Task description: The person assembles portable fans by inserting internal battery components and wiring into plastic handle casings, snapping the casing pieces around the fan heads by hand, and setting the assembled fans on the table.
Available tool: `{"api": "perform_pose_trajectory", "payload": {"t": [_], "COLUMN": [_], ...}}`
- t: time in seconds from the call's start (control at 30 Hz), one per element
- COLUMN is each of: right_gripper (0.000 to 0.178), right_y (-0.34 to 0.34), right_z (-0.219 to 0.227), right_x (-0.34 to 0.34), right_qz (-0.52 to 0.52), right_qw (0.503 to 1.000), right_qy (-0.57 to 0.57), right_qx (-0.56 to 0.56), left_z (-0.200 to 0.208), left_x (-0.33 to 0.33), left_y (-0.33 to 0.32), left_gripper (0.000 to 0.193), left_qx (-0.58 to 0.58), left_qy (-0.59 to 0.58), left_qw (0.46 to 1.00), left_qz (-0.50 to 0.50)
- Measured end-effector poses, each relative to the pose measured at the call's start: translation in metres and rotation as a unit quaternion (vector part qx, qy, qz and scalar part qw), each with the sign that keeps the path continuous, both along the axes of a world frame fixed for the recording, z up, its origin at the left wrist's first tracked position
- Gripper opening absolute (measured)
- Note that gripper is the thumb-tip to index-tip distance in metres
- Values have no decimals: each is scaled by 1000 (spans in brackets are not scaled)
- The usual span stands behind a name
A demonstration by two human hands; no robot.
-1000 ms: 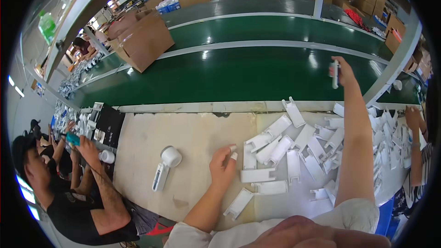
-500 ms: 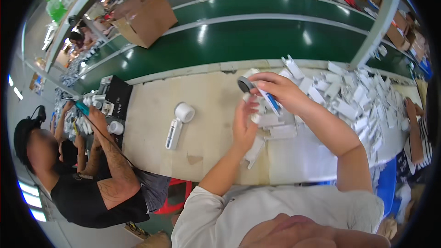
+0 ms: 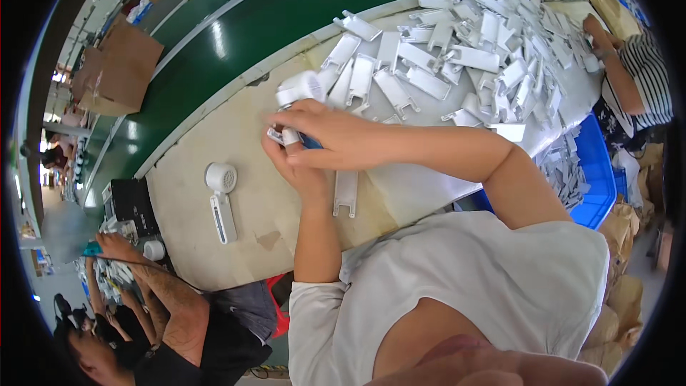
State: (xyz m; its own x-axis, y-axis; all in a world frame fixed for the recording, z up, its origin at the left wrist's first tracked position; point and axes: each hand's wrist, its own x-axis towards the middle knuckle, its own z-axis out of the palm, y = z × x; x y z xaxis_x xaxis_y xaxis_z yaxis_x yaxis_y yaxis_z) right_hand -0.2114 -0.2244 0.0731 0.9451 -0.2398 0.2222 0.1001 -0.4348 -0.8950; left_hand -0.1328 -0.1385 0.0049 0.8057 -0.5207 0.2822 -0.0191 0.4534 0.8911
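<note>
Device [image 3: 301, 88] between both hands [image 3: 327, 132], apparently gripped, white head protruding.

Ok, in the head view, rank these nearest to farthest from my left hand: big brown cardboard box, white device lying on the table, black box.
From your left hand:
1. White device, left, on the table.
2. Black box, at the table's left end.
3. Big brown cardboard box, left, beyond the table.

The held device [image 3: 303, 86] looks smooth plastic, the green belt [image 3: 286, 21] glossy.
</note>
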Motion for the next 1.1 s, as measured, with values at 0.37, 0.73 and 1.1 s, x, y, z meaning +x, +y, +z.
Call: {"api": "perform_pose_trajectory", "payload": {"t": [0.37, 0.73, 1.1], "right_gripper": [87, 67, 62], "right_y": [-37, -51, -62], "right_z": [-30, -18, -5], "right_x": [-57, -82, -76], "right_qz": [-114, -149, -84], "right_qw": [979, 922, 873], "right_qy": [-53, -52, -97], "right_qx": [-158, -353, -471], "left_z": [1, 8, 11], "left_x": [17, 2, -7], "left_y": [6, 1, 3], "left_gripper": [28, 25, 17], "left_qx": [-52, 98, 216], "left_qy": [370, 283, 95], "left_qw": [853, 880, 903], "left_qz": [-364, -368, -358]}}
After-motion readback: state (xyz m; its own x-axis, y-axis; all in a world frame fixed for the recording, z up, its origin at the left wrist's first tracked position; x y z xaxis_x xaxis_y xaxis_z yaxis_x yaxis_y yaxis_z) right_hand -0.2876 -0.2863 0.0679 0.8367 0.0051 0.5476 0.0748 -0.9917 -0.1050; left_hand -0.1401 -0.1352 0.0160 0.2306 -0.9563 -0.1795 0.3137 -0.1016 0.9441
